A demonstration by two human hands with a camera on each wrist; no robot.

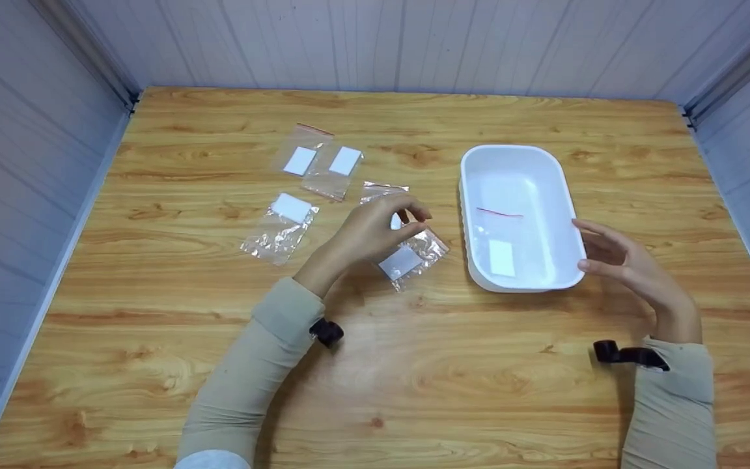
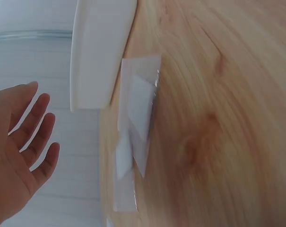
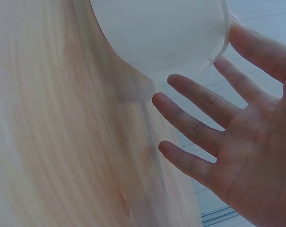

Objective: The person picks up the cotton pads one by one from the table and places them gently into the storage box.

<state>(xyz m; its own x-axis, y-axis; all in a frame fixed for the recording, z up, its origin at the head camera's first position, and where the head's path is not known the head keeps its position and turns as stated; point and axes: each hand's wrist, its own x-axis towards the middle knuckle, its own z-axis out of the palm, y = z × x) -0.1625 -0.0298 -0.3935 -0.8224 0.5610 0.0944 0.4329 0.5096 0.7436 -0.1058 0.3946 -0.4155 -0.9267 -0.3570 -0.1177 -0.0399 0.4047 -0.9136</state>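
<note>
My left hand (image 1: 375, 228) hovers over two clear zip bags with white cards inside, its fingers relaxed and nothing between them. The nearer bag (image 1: 401, 262) lies angled on the table; the hand partly hides the farther bag (image 1: 385, 189). In the left wrist view, both bags (image 2: 140, 106) stand apart from the hand. To the right is a white plastic tub (image 1: 547, 228). Inside it lies a red-striped zip bag with a white card (image 1: 502, 258). My right hand (image 1: 642, 273) touches the tub's right rim with thumb and index finger, the other fingers spread straight (image 3: 195, 125).
On the left of the wooden table (image 1: 414, 378) lie more card bags: one by itself (image 1: 291, 208) and two overlapping behind it, one on the left (image 1: 300, 160) and one on the right (image 1: 345, 161). Pale panel walls (image 1: 375, 45) border the back and sides.
</note>
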